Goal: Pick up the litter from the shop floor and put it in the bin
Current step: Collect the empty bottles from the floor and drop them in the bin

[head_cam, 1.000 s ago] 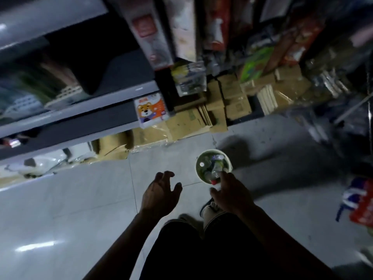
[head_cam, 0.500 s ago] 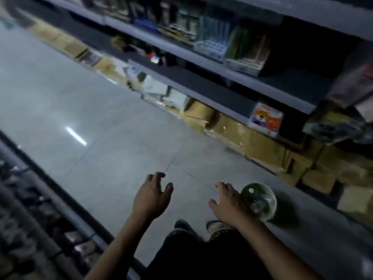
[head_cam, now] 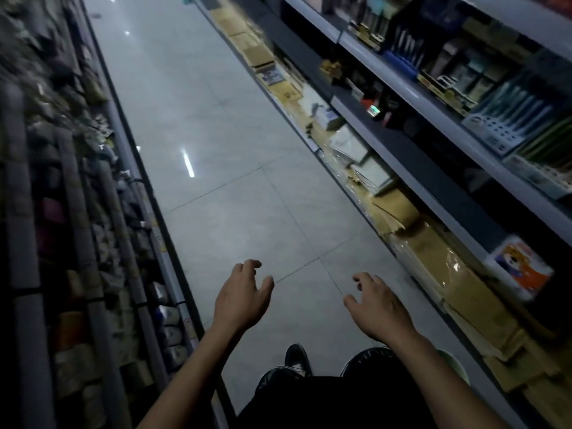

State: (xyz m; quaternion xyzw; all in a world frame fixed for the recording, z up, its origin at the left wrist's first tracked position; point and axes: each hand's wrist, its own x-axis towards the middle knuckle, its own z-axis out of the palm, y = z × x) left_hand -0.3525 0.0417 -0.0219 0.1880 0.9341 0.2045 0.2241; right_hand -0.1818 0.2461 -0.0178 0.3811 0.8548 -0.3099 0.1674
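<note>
Now both hands, left hand point(head_cam: 240, 300) & right hand point(head_cam: 379, 308), empty, loose-fingered; bin point(head_cam: 455, 365) behind rt forearm.

No text, brand, number or sign can be read anywhere in the frame. The white-and-orange cartoon-printed box point(head_cam: 520, 269) on the lower right shelf carries a picture, but any lettering on it is blurred past reading.

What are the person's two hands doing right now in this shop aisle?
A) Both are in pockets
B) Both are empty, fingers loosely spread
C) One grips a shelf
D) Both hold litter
B: the left hand and right hand hang over the floor tiles, fingers loosely spread, holding nothing.
</note>
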